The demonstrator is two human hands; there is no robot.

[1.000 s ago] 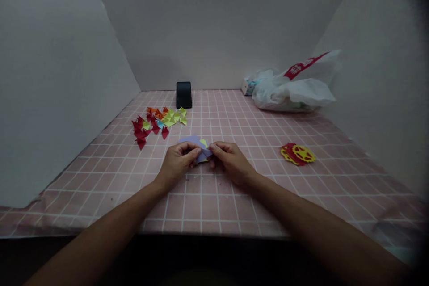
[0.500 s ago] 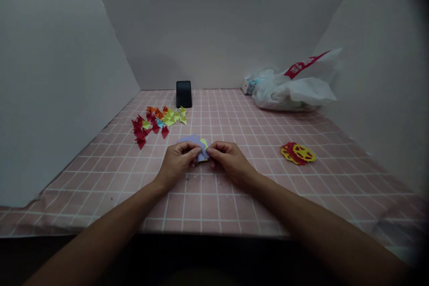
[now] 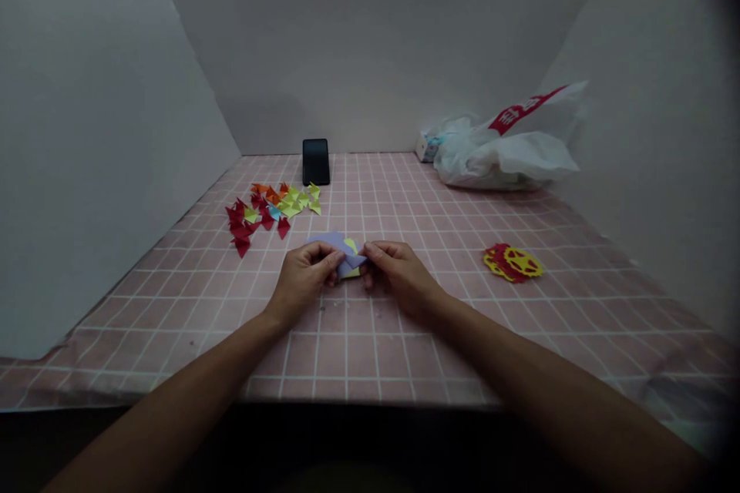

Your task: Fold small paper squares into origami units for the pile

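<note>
Both hands meet at the middle of the pink checked table [image 3: 347, 347]. My left hand [image 3: 304, 275] and my right hand [image 3: 398, 273] each pinch a small folded piece of lilac paper [image 3: 350, 263] between thumb and fingers. A bit of yellow-green paper shows under the lilac piece. More lilac paper [image 3: 327, 239] lies flat just behind my left hand.
A scatter of several small folded paper triangles [image 3: 263, 212], red, orange, yellow-green and blue, lies at the left back. A black phone [image 3: 315, 162] leans on the back wall. A white plastic bag [image 3: 502, 154] sits at the back right. Red and yellow paper cut-outs [image 3: 512, 262] lie at the right.
Almost nothing has moved. My fingers shifted slightly on the lilac paper, and the view drifted a little.
</note>
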